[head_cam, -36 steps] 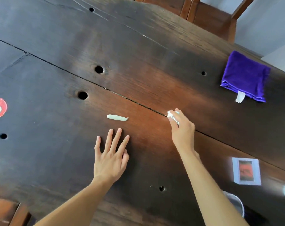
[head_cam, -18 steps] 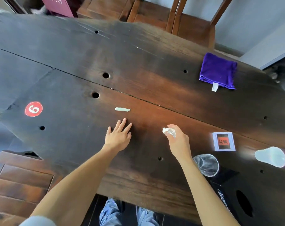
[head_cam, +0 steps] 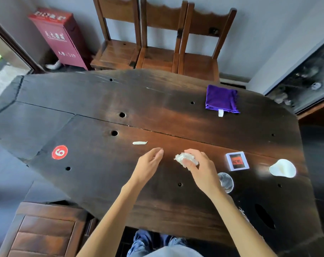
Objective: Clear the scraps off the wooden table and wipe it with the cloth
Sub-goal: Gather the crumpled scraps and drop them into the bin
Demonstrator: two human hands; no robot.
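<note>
A crumpled wad of white paper (head_cam: 185, 158) was held pinched in the curled fingers of the right hand (head_cam: 200, 169), above the dark, knot-holed wooden counter (head_cam: 176, 112); whether the wad touched the wood could not be told. The left hand (head_cam: 150, 164) was seen just left of the wad, half open with its fingers loosely curved toward it, and nothing was gripped in it. A small, pale, elongated scrap (head_cam: 139, 143) lay flat on the counter just beyond the left hand, up and to the left of the wad. A folded purple cloth with a white tag (head_cam: 221, 99) was left lying near the far edge of the counter, well beyond the wad and to its right, untouched by either hand. To the right of the wad, a small white-bordered card with a red and black face (head_cam: 237, 161) rested flat on the wood, and farther right again a white, rounded, cup-like piece (head_cam: 283, 168) lay on its side. A clear glass (head_cam: 225, 182) stood just right of the right wrist, nearer the viewer than the card. Far to the left of the wad, a round red sticker bearing a white numeral (head_cam: 59, 152) was fixed to the counter. Beyond the far edge, three brown wooden chairs (head_cam: 157, 43) were drawn up side by side, and a red metal cabinet with pale lettering (head_cam: 59, 37) stood against the wall to their left.
</note>
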